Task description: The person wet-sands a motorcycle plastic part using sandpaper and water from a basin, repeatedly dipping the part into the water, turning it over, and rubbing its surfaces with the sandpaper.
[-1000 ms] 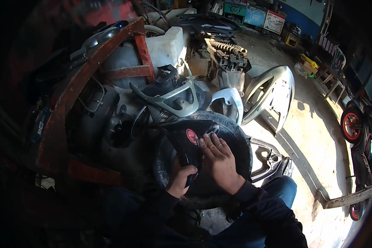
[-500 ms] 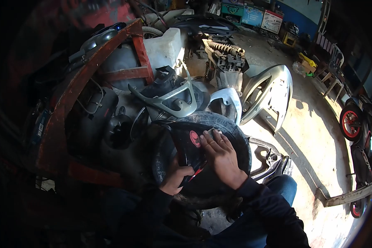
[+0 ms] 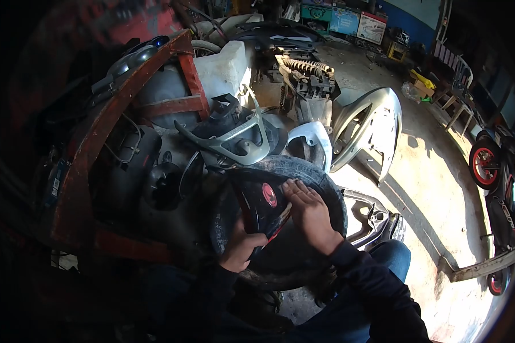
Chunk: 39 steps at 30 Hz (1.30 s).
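A glossy black motorcycle body panel [image 3: 260, 201] with a round red emblem rests over a round black rubber tub [image 3: 333, 191]. My left hand [image 3: 241, 248] is closed on the panel's near edge, with the thumb on top and the fingers mostly hidden below. On the panel's right side lies my right hand [image 3: 310, 212], its fingers bent and pressed together near the far edge. Whatever is under those fingertips is too hidden to name. A strip of red shows along the panel's near right edge, between the two hands.
Beyond the tub lie a silver-green grab rail [image 3: 243, 143] and a large silver fairing [image 3: 369, 128]. A rusty red metal frame [image 3: 106, 123] stands at left. Shock absorber parts [image 3: 309, 71] sit farther back. At right are a motorcycle [image 3: 500, 200] and a wooden beam [image 3: 480, 267].
My right hand has slid slightly towards the panel's right edge, its fingers more bent. A small pale greenish piece seen at its fingertips earlier is now hidden. My left hand keeps its hold.
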Motion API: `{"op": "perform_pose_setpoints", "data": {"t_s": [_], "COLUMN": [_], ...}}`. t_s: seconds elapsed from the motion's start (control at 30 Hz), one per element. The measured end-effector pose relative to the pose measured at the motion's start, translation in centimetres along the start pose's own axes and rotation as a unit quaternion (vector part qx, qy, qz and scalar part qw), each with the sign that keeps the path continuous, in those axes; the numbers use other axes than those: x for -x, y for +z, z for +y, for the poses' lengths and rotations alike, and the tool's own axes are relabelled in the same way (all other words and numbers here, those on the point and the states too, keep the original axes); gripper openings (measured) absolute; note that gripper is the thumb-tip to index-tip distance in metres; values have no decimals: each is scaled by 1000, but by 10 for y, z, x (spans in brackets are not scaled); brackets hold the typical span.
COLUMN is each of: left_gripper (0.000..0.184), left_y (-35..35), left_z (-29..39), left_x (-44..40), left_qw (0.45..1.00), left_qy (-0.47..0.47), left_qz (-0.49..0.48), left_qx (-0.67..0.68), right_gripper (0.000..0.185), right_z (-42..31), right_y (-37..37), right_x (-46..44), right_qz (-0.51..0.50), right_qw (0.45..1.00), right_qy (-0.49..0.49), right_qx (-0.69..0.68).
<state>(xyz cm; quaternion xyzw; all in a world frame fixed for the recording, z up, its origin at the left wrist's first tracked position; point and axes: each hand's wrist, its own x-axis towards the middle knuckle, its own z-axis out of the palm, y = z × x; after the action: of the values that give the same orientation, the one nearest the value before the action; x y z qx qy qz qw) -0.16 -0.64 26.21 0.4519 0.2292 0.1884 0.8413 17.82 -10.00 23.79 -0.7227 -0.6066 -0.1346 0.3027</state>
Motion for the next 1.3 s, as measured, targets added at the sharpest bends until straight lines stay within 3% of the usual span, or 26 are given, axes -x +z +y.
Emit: {"op": "perform_pose_setpoints", "data": {"t_s": [0.03, 0.2, 0.3, 0.4, 0.57, 0.73, 0.83, 1.0, 1.07, 1.13, 1.2, 1.27, 1.3], "left_gripper": [66, 74, 76, 78, 77, 74, 73, 77, 78, 79, 81, 83, 85], "left_y": [4, -3, 0, 6, 7, 11, 11, -1, 9, 11, 4, 4, 3], "left_z": [-12, -1, -4, -3, -9, -2, -5, 5, 2, -9, -2, 1, -6], "left_x": [1, -1, 1, 0, 6, 8, 9, 8, 11, 11, 7, 10, 11], "left_qw": [1000, 999, 999, 998, 999, 998, 996, 999, 998, 999, 999, 999, 1000], "left_qy": [16, 27, 40, 43, 36, 45, 53, 37, 38, 44, 28, 46, 10], "left_qz": [16, 30, 32, 36, 24, 22, 3, -9, 2, -1, -22, -23, -12], "left_qx": [-17, 8, 5, -8, -13, 31, 65, 32, 40, -14, 4, 10, -23], "right_gripper": [46, 47, 51, 50, 48, 44, 46, 38, 40, 42, 42, 44, 44], "right_z": [2, -26, -1, -24, 12, -27, 9, -18, 2, 4, -19, -6, 4], "right_y": [-2, -8, 4, -4, -2, -21, -9, -25, -14, -15, -25, -22, -16], "right_x": [-8, -2, -2, -19, -10, -7, -21, -7, -14, -20, -11, -5, -11], "right_qz": [-18, 6, -8, 15, -6, 29, 9, 28, 37, 22, 57, 75, 59], "right_qw": [998, 993, 991, 992, 977, 976, 970, 966, 950, 954, 963, 948, 945], "right_qy": [59, 34, 98, 47, 122, 27, 135, 72, 164, 172, 101, 158, 177], "right_qx": [-15, -116, -94, -113, -173, -213, -203, -245, -264, -244, -245, -267, -269]}}
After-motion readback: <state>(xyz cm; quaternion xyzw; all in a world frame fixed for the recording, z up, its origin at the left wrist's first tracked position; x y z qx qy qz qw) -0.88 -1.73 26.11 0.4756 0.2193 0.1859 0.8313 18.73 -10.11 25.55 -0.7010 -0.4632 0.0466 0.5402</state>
